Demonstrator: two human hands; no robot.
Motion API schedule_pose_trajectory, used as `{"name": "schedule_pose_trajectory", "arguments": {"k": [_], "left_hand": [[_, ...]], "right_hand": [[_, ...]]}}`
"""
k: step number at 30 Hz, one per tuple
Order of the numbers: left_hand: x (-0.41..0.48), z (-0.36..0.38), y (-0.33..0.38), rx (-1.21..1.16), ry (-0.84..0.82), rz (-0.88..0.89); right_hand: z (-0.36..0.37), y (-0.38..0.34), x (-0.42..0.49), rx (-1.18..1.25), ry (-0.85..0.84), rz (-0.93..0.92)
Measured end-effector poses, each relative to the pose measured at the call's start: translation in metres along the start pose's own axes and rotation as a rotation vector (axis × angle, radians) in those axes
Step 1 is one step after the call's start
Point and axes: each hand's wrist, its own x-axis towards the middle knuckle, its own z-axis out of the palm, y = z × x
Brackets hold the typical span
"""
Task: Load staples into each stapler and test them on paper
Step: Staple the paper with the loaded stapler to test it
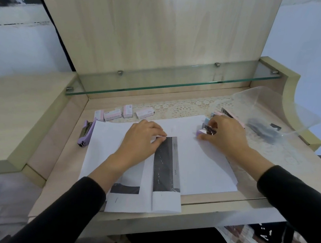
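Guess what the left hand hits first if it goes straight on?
Probably the purple stapler gripped by the right hand; only bare white paper lies between. The left hand's exact line is hard to judge.
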Motion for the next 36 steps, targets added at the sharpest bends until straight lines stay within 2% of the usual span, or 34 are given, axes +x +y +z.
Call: {"name": "schedule_pose_trajectory", "arguments": {"k": [3, 5, 7, 9, 13, 17, 21, 27, 31, 33, 36], "left_hand": [[-0.015, -0.004, 0.010, -0.025, -0.132, 0.033], [-0.023, -0.002, 0.014, 0.023, -0.259, 0.051], [-0.028, 0.003, 0.016, 0.120, -0.342, 0.058], [-0.031, 0.008, 0.015, 0.190, -0.357, 0.060], [-0.031, 0.013, 0.015, 0.172, -0.317, 0.061], [-0.030, 0.016, 0.013, 0.007, -0.277, -0.003], [-0.033, 0.016, 0.010, -0.104, -0.177, -0.032], [-0.033, 0.015, 0.009, -0.014, -0.147, -0.002], [-0.029, 0.006, 0.007, -0.216, -0.134, -0.079], [-0.028, -0.004, 0.000, -0.314, -0.049, -0.149], [-0.031, -0.018, -0.027, -0.293, 0.139, -0.278]], "right_hand": [[-0.006, -0.005, -0.005, 0.062, 0.053, -0.039], [-0.007, -0.011, -0.010, 0.099, 0.067, -0.130], [-0.005, -0.018, -0.017, 0.111, 0.016, -0.234], [-0.002, -0.024, -0.022, 0.114, -0.051, -0.297], [0.005, -0.031, -0.028, 0.092, -0.159, -0.340], [0.012, -0.030, -0.030, 0.082, -0.255, -0.331], [0.015, -0.023, -0.030, 0.082, -0.266, -0.275], [0.011, -0.020, -0.027, 0.125, -0.242, -0.220], [0.009, -0.028, -0.029, 0.157, -0.265, -0.298], [0.013, -0.029, -0.030, 0.147, -0.294, -0.331], [0.021, -0.027, -0.031, 0.160, -0.330, -0.303]]}}
